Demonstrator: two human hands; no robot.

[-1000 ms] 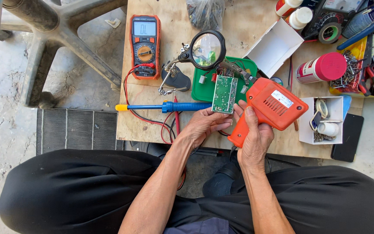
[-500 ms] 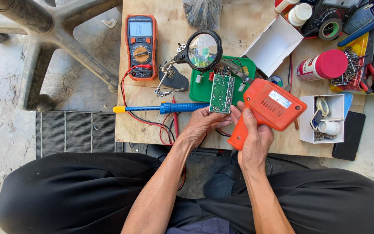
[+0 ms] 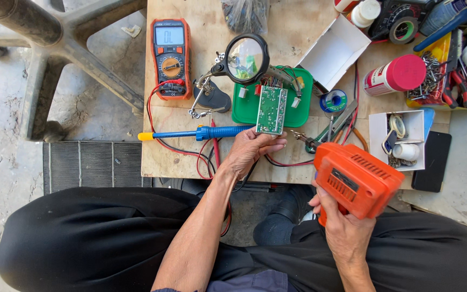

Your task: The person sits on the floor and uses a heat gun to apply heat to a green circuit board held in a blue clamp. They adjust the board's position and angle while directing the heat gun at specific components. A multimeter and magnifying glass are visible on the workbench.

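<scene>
While I sit at the wooden table (image 3: 185, 157), my right hand (image 3: 347, 230) is clenched on the grip of the orange soldering gun (image 3: 358, 178), held off the table's near edge above my lap. Left hand (image 3: 249, 151) pinches the green circuit board (image 3: 271, 110) by its lower end, upright over the green tray (image 3: 301, 111), just below the magnifier (image 3: 246, 58). Blue soldering iron (image 3: 201, 133) lies beside that hand.

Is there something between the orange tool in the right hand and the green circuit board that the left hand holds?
Yes. The orange tool is apart from the circuit board. Between them on the table lie pliers and red wires. The left hand grips the board's lower end; the right hand holds the tool.
</scene>
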